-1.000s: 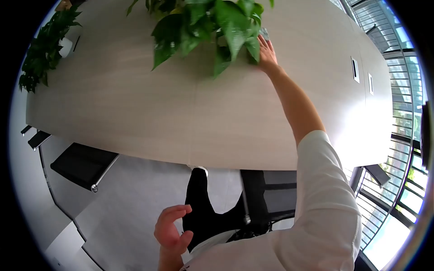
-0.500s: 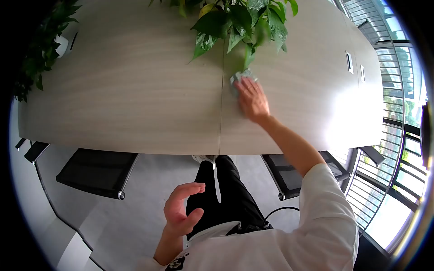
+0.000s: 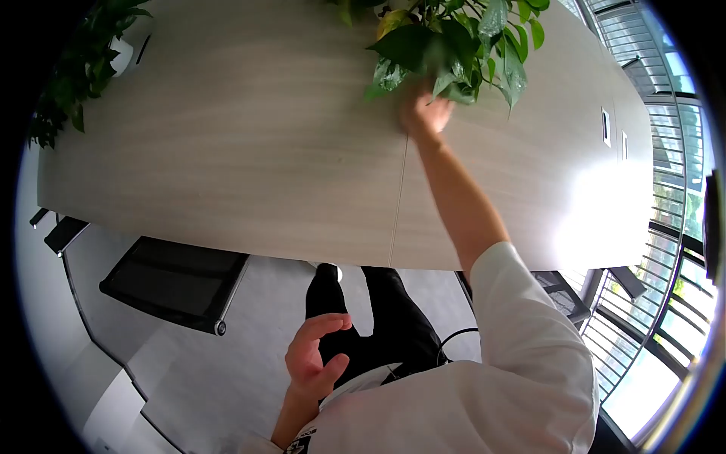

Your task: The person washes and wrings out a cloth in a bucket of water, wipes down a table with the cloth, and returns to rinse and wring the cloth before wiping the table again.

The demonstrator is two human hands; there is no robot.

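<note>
My right hand [image 3: 428, 113] reaches far across the wood-grain table [image 3: 265, 166], low to its surface, at the hanging leaves of a potted plant [image 3: 461, 45]. Motion blur and leaves cover its fingers. The crumpled greyish cloth that lay under this hand half a second ago is out of sight now, and no longer on the bare tabletop where it was. Close to my body, my left hand [image 3: 311, 359] hovers in front of my lap. Its fingers are loosely curved, the thumb stands apart, and nothing is between them.
Another leafy plant [image 3: 83, 68] hangs at the far left, with a white object beside it. Black mesh chairs [image 3: 178, 280] stand at the table's near edge, left and right. Socket panels [image 3: 606, 127] sit in the tabletop at right. Railings and windows [image 3: 665, 174] line the right side.
My right hand has moved farther from me, in under the plant's leaves, and the cloth has gone from view with it. The camera view has shifted slightly. My left hand keeps its pose.
</note>
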